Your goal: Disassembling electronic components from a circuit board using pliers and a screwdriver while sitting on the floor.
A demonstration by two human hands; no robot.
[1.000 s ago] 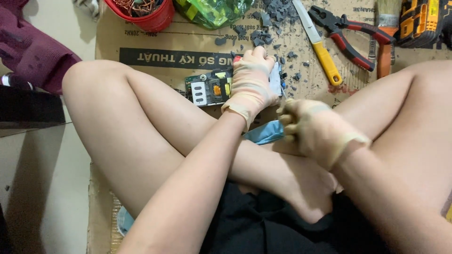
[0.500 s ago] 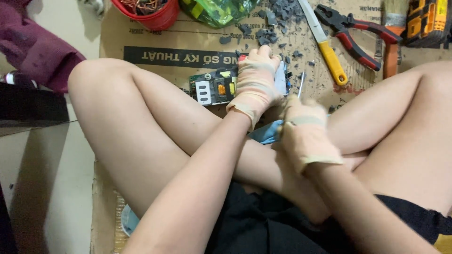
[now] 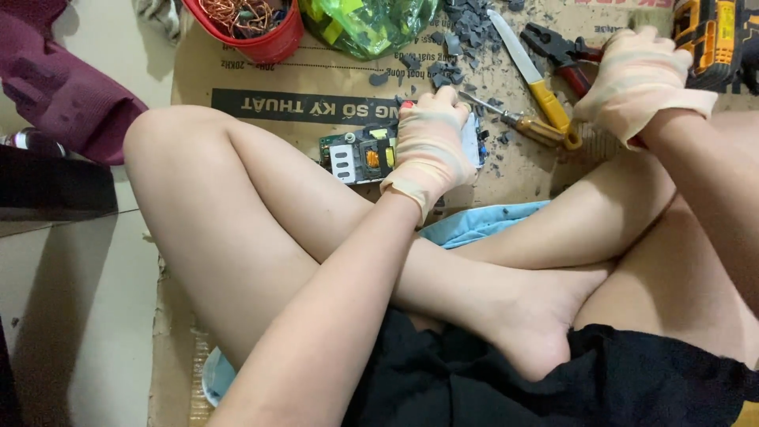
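Note:
My left hand (image 3: pixel 431 146), in a pale striped glove, rests on a green circuit board (image 3: pixel 356 154) and holds it down on the cardboard (image 3: pixel 237 79) in front of my crossed legs. My right hand (image 3: pixel 640 79), gloved the same way, is at the upper right, palm down over the red handles of a pair of pliers (image 3: pixel 557 47). Its fingers curl downward and their grip is hidden. A small yellow-handled screwdriver (image 3: pixel 522 122) lies loose between the two hands. Next to it lies a yellow-handled knife (image 3: pixel 534 79).
A red bowl of copper wire (image 3: pixel 253 24) and a green plastic bag (image 3: pixel 368 24) sit at the top. Dark broken bits (image 3: pixel 455 47) litter the cardboard. A yellow-black power tool (image 3: pixel 715 35) is at the top right, dark red cloth (image 3: pixel 63 95) at the left, and blue cloth (image 3: pixel 478 221) under my legs.
My right hand has left the spot beside the circuit board and moved up and right over the pliers. The screwdriver now lies on the cardboard. My left hand stays on the board.

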